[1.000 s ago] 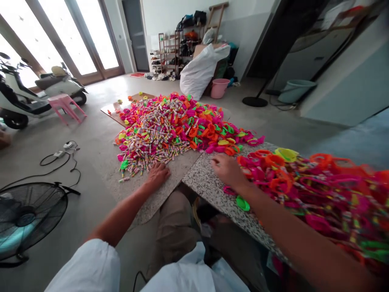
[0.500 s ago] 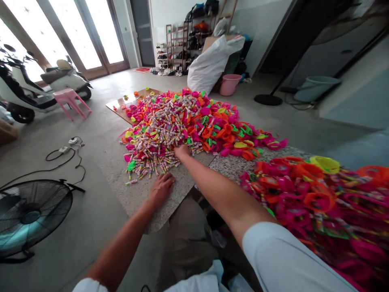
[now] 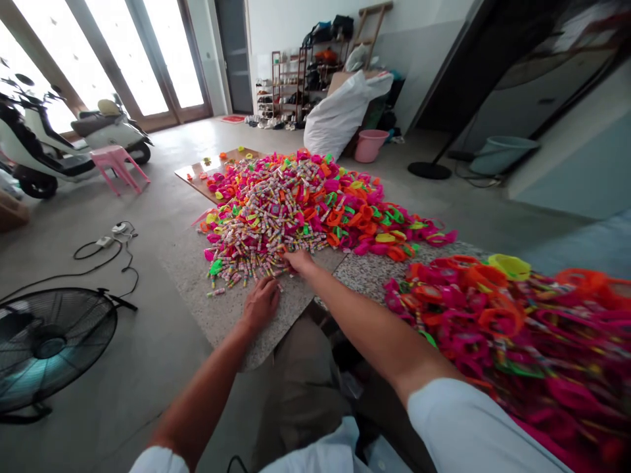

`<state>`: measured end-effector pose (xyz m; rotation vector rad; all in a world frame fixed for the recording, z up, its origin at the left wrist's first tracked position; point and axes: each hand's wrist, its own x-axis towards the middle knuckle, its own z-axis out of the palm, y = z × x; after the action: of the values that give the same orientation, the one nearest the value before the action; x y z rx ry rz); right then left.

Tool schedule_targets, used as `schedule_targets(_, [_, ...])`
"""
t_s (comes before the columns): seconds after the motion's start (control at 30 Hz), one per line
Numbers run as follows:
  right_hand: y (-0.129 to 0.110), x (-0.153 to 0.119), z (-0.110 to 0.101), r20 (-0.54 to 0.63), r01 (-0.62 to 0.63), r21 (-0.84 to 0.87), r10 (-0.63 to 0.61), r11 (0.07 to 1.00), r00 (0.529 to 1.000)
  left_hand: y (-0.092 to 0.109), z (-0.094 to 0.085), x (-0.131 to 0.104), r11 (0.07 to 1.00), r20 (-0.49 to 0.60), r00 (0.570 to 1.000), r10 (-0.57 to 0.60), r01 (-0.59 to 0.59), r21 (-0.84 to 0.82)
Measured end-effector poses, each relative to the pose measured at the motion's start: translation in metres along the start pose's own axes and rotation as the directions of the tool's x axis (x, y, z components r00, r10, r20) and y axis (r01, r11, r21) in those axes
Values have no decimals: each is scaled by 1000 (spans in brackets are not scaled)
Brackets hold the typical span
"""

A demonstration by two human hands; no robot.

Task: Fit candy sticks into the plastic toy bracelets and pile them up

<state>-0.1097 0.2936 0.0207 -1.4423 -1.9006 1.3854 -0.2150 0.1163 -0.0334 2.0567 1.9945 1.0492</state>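
A big heap of small printed tubes [image 3: 271, 203], wrapped like candy, is mixed with bright plastic toy watches [image 3: 365, 213] in pink, orange, green and yellow. It lies on a speckled stone slab [image 3: 290, 309]. At the heap's near edge, my right hand [image 3: 300, 261] has its fingers drawn together among the tubes; their tips are too small to show what they hold. My left hand [image 3: 261, 302] rests low on the slab, just in front of the tubes, fingers stretched and slightly bent. A loose tube lies close to its fingertips.
Another pile of toy watches [image 3: 503, 315] is close on my right. A black floor fan [image 3: 49, 351] and cables [image 3: 106, 243] are at left. Beyond stand a pink stool [image 3: 118, 164], scooters [image 3: 108, 135], a white sack [image 3: 335, 115] and a pink bucket [image 3: 369, 146].
My right hand has drawn back a little toward me along the heap's near edge. The left hand has shifted only slightly, its fingers now more bent. The view has moved a little.
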Motion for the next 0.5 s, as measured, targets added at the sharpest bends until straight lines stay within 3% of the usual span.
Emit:
schedule_targets(0.17, [29, -46, -3, 60, -65, 2, 64, 998, 996, 5, -3, 4, 999, -16, 999, 33, -32, 27])
schedule_targets(0.3, [29, -70, -5, 170, -40, 35, 34, 999, 985, 7, -6, 4, 994, -14, 1000, 22, -20, 110])
schedule_targets(0.5, [28, -97, -22, 390, -52, 122, 0, 991, 921, 15, -18, -5, 986, -12, 996, 91, -88, 142])
